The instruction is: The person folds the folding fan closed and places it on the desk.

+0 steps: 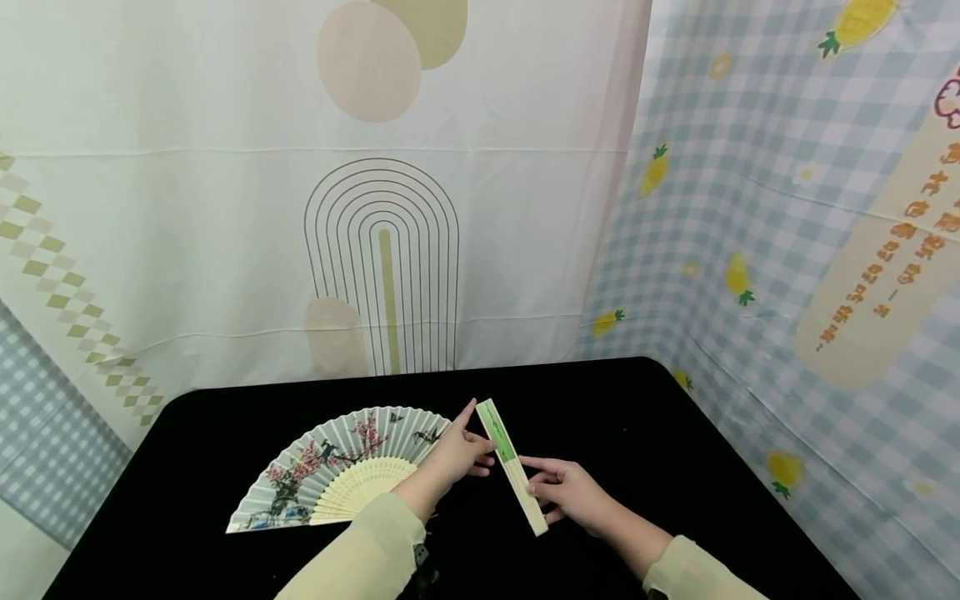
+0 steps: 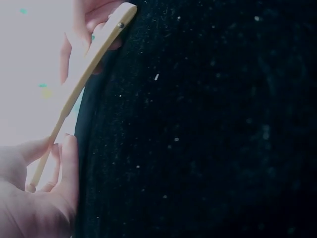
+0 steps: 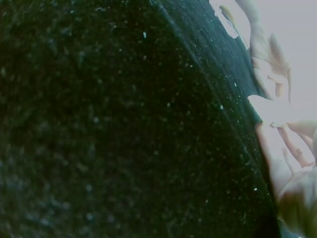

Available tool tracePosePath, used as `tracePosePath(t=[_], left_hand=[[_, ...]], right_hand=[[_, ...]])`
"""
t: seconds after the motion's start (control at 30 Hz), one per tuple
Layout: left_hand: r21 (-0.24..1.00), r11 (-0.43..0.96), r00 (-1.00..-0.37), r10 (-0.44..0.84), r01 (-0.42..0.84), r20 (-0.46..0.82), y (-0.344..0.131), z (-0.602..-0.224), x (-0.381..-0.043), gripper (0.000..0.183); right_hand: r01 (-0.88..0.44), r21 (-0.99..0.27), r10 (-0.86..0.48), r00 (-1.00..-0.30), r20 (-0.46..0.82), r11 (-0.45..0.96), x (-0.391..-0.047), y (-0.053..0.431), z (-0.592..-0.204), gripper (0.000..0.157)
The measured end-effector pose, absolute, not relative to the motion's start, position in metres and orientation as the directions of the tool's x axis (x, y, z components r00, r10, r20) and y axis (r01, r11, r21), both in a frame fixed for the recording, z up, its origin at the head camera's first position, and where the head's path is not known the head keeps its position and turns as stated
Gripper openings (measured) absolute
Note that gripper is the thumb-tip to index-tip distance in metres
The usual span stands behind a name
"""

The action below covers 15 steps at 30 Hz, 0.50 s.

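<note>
A folded hand fan [image 1: 512, 467], pale wood with a green printed section at its upper end, slants between my two hands. My left hand [image 1: 454, 454] pinches it near the green part, index finger stretched along its upper end. In the left wrist view, that hand [image 2: 44, 198] has its thumb and fingers on either side of the fan [image 2: 81, 82], and a rivet shows at the far end. Lower down, my right hand [image 1: 573, 496] grips the plain wooden sticks between thumb and fingers. The right wrist view shows this hand [image 3: 287, 153] washed out at the edge.
An opened fan [image 1: 341, 467] with painted blossoms and birds lies on the black table [image 1: 600, 417], left of my left forearm. Behind the table hangs a white patterned curtain [image 1: 225, 250]; a blue checked one [image 1: 675, 250] hangs on the right.
</note>
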<state>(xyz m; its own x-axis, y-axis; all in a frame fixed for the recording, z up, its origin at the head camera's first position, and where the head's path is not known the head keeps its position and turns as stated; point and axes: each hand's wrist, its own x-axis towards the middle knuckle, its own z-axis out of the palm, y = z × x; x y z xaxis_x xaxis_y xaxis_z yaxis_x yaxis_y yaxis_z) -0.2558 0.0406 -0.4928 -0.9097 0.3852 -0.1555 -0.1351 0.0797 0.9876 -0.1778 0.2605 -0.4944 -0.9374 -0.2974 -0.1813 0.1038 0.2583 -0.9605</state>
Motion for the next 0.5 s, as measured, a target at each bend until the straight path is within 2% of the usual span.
tracePosePath(t=[0.27, 0.5], left_hand=[[0.983, 0.072, -0.906, 0.381, -0.17, -0.185, 0.0443, -0.497, -0.2561, 0.092], [0.976, 0.128, -0.908, 0.362, -0.174, -0.209, 0.0474, -0.4994, -0.2583, 0.09]], right_hand=[[0.139, -0.956, -0.268, -0.94, -0.209, 0.256, -0.1786, 0.258, -0.4919, 0.051], [0.17, -0.952, -0.248, -0.94, -0.234, 0.254, -0.179, 0.2567, -0.4909, 0.049]])
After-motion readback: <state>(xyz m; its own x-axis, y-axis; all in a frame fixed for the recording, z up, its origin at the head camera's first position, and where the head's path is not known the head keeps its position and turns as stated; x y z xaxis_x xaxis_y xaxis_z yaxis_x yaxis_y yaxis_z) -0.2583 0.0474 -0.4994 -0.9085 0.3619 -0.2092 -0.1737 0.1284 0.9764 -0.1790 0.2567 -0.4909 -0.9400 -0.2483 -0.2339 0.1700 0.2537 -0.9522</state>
